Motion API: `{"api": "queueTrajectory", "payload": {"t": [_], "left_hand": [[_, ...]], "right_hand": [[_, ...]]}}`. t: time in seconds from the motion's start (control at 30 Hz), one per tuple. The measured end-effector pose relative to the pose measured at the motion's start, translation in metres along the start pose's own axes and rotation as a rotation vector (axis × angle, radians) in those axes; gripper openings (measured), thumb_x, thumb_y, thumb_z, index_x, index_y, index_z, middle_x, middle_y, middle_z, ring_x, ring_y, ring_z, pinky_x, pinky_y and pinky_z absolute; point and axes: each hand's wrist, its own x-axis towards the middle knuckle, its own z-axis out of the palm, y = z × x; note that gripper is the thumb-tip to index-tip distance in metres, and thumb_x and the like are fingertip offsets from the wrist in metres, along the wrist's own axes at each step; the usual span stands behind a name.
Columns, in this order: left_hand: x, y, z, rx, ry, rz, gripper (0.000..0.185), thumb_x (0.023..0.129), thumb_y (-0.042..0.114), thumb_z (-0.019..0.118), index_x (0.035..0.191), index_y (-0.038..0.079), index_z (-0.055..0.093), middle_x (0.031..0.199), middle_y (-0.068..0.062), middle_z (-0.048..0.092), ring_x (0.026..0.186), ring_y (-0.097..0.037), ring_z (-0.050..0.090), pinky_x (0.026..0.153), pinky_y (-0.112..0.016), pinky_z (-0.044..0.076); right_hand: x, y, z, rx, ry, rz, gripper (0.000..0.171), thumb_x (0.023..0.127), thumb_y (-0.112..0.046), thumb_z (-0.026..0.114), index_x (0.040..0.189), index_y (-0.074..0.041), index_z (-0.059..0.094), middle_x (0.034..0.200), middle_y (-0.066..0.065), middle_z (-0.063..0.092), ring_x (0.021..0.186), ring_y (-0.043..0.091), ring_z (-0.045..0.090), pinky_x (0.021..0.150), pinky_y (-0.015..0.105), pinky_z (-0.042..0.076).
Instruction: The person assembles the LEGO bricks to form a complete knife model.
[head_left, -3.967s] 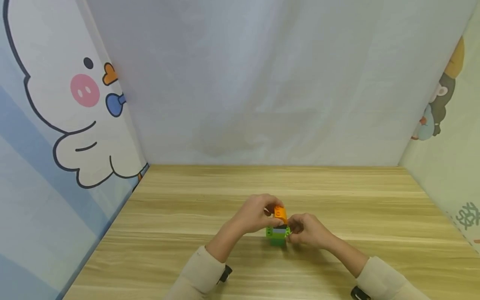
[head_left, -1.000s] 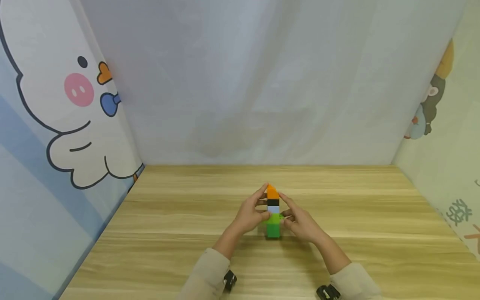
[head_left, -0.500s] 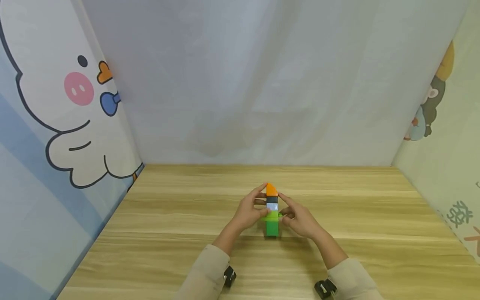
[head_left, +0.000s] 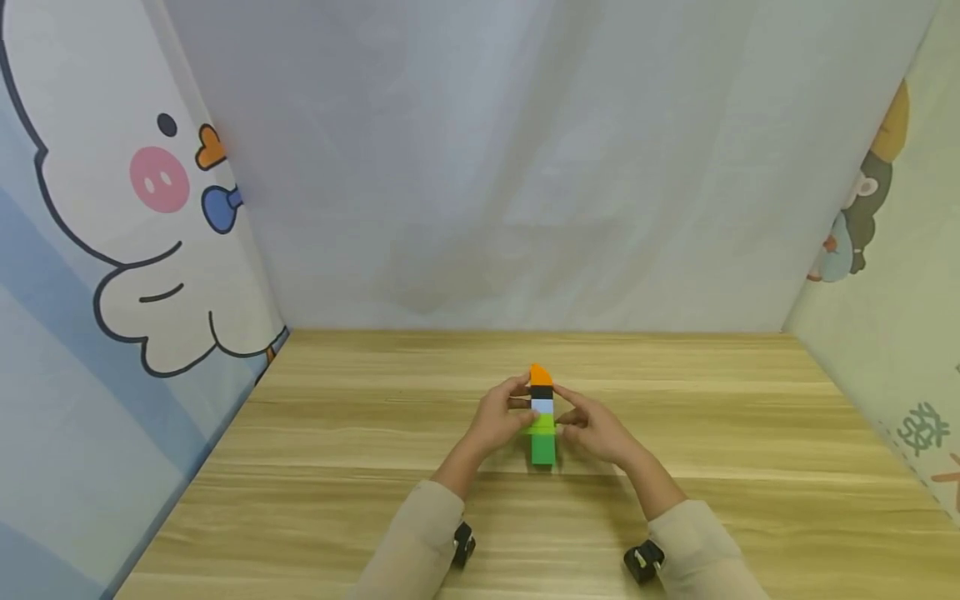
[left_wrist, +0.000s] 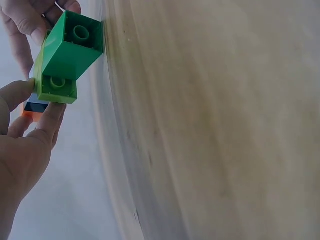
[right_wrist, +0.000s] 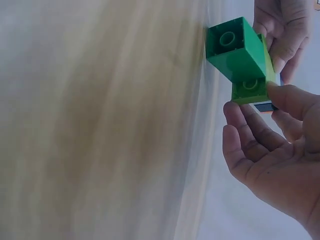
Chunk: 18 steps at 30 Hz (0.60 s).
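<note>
Between the hands is a toy brick stack (head_left: 543, 448). From its dark green brick (left_wrist: 70, 60) it goes up through a wider lime brick (right_wrist: 245, 92), a pale blue brick (head_left: 542, 407) and a black brick (head_left: 542, 392) to a curved orange brick (head_left: 540, 376). My left hand (head_left: 497, 419) grips the left side, thumb on the lime brick and index finger up near the orange one. On the other side my right hand (head_left: 600, 431) pinches the lime brick's overhanging end. Both wrist views show the hollow undersides of the green and lime bricks, so the stack is raised or tilted.
A wood-grain table (head_left: 337, 450) lies beneath the hands. Pale cloth (head_left: 525, 167) hangs behind it, and printed cartoon panels (head_left: 67, 233) flank both sides. A black wrist strap (head_left: 643, 561) sits at the right sleeve.
Four seconds ago the left hand held the orange brick at the top. Since then it has shifted lower along the side, the stack's narrow face has turned forward, and it has drifted slightly away and left.
</note>
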Motion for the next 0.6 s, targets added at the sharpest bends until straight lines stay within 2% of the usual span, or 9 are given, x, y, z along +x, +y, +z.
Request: {"api": "queueTrajectory", "payload": {"t": [0.3, 0.43, 0.6], "left_hand": [[0.007, -0.005, 0.002, 0.038, 0.017, -0.047, 0.053, 0.078, 0.003, 0.061, 0.127, 0.009, 0.042, 0.110, -0.009, 0.050, 0.096, -0.022, 0.052, 0.070, -0.026, 0.047], [0.009, -0.007, 0.001, 0.023, -0.004, -0.057, 0.052, 0.079, 0.002, 0.060, 0.127, 0.007, 0.041, 0.110, -0.012, 0.050, 0.096, -0.024, 0.052, 0.071, -0.026, 0.047], [0.012, -0.011, 0.000, 0.008, -0.023, -0.092, 0.050, 0.080, 0.003, 0.059, 0.126, 0.005, 0.040, 0.109, -0.013, 0.050, 0.096, -0.024, 0.052, 0.071, -0.026, 0.046]], "right_hand": [[0.000, -0.022, -0.007, 0.073, -0.065, 0.059, 0.057, 0.082, 0.002, 0.051, 0.133, 0.001, 0.025, 0.101, 0.029, 0.053, 0.093, 0.037, 0.051, 0.074, 0.046, 0.043], [0.006, -0.011, -0.008, 0.142, -0.099, 0.090, 0.058, 0.082, 0.001, 0.052, 0.133, 0.001, 0.025, 0.101, 0.027, 0.053, 0.090, 0.035, 0.054, 0.072, 0.046, 0.043], [0.015, 0.011, -0.005, 0.224, -0.107, 0.163, 0.059, 0.081, -0.003, 0.054, 0.134, -0.007, 0.027, 0.099, 0.020, 0.055, 0.081, 0.028, 0.056, 0.066, 0.042, 0.046]]}}
